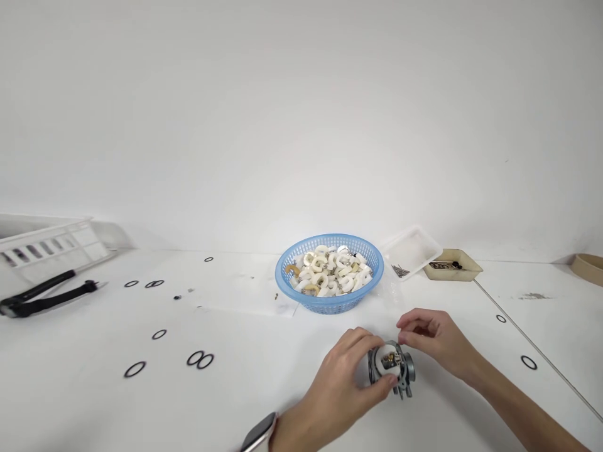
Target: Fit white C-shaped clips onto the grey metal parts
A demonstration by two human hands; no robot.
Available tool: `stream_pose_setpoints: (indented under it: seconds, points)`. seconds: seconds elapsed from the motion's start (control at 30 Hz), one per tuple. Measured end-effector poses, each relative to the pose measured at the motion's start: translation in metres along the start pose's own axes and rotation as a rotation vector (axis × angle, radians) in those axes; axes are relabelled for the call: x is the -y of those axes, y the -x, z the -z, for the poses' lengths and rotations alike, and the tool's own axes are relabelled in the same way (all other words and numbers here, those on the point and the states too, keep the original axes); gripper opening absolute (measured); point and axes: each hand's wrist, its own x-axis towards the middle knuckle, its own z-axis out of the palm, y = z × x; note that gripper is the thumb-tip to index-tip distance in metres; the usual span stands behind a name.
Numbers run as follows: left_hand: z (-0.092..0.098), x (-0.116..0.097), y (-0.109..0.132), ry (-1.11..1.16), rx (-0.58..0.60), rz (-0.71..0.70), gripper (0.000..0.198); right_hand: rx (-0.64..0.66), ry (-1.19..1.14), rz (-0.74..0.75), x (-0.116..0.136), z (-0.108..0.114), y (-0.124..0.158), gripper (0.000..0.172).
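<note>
Nearer the wearer than the blue basket (331, 306), on the worktop (245, 389), the left hand (340, 384) grasps a metal part (390, 360). The right hand (436, 342) curls at its edge, grip unclear. Likely stiff, fairly weighty; best held around its rounded body.

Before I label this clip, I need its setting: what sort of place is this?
Probably a small-parts workbench: a blue basket of white pieces, black rings scattered about, a metal part in the left hand.
</note>
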Motion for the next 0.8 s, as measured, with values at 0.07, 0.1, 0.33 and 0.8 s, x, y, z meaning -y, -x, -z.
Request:
stream_pose_setpoints:
  seconds: [0.07, 0.1, 0.33, 0.8]
  points:
    - [0.001, -0.001, -0.001, 0.005, 0.011, 0.003, 0.028, 0.008, -0.090, -0.001, -0.002, -0.008, 0.008, 0.028]
    - [0.001, -0.001, -0.001, 0.007, 0.015, 0.005, 0.027, 0.013, -0.107, -0.001, -0.002, -0.010, 0.010, 0.026]
    - [0.001, -0.003, -0.001, -0.003, 0.033, -0.010, 0.023, 0.060, -0.176, -0.012, -0.002, -0.012, 0.011, 0.021]
    - [0.000, -0.005, -0.003, -0.085, -0.011, -0.096, 0.020, 0.072, -0.137, -0.051, -0.007, -0.011, 0.012, 0.022]
